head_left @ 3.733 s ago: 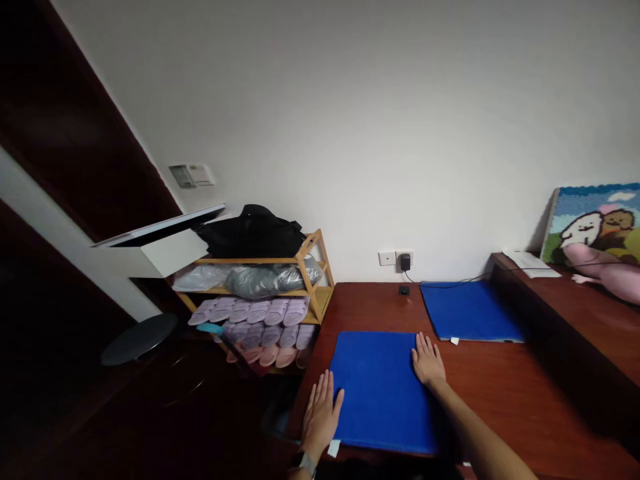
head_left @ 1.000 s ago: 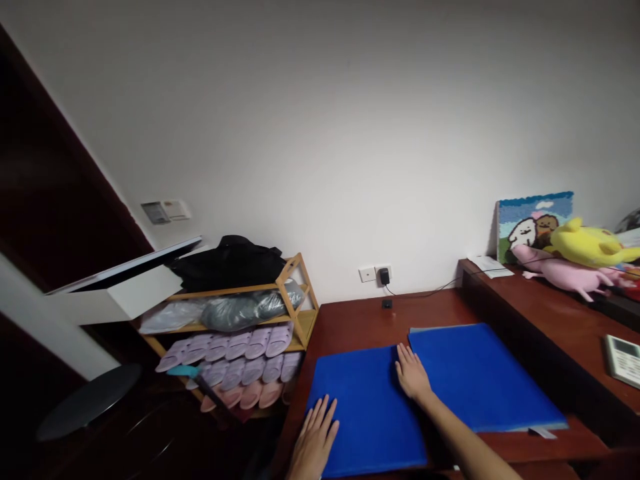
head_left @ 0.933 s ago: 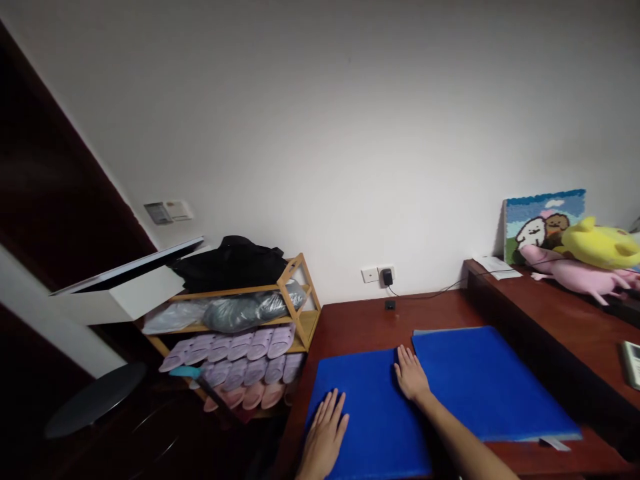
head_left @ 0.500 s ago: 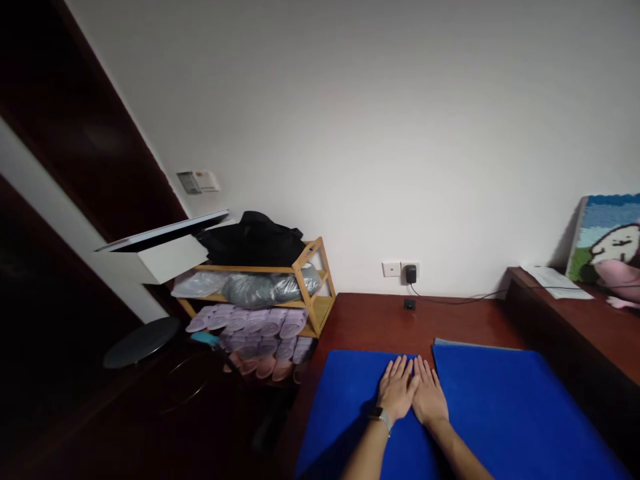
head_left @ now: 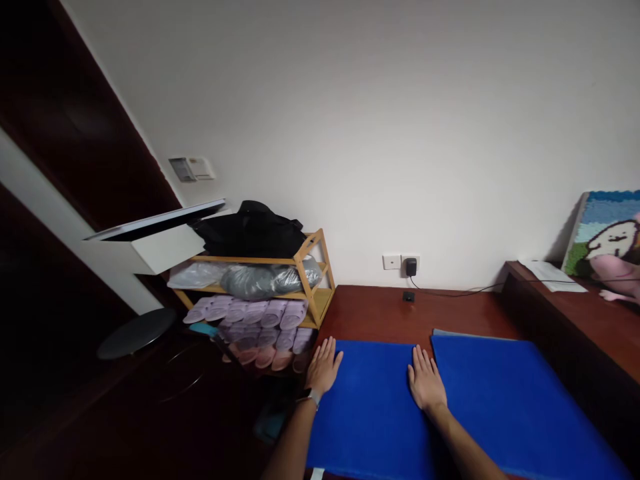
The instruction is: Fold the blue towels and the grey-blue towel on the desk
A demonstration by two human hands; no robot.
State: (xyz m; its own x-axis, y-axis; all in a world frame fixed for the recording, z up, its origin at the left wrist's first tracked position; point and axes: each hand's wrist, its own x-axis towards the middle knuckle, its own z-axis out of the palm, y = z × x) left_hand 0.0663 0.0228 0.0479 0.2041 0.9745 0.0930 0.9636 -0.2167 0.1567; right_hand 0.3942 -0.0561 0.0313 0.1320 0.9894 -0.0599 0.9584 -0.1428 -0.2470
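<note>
A blue cloth (head_left: 373,407) lies flat on the reddish-brown desk (head_left: 375,313). My left hand (head_left: 323,369) rests flat at its far left corner, fingers stretched out and a watch on the wrist. At the far right corner of the same cloth, my right hand (head_left: 427,380) lies flat with its fingers extended. Neither hand grasps anything. To the right of my right hand is a second blue cloth (head_left: 515,400), with a paler edge showing beneath its far side.
A wooden rack (head_left: 313,280) left of the desk holds a black bag (head_left: 255,230), plastic-wrapped bundles and several slippers (head_left: 275,313). A black plug (head_left: 411,267) with a cable sits in the wall. A raised ledge (head_left: 545,300) on the right carries papers and a pink plush toy (head_left: 617,268).
My left hand has slid left, from beside my right hand to the cloth's left corner. My right hand stays near the right corner. The view has shifted slightly.
</note>
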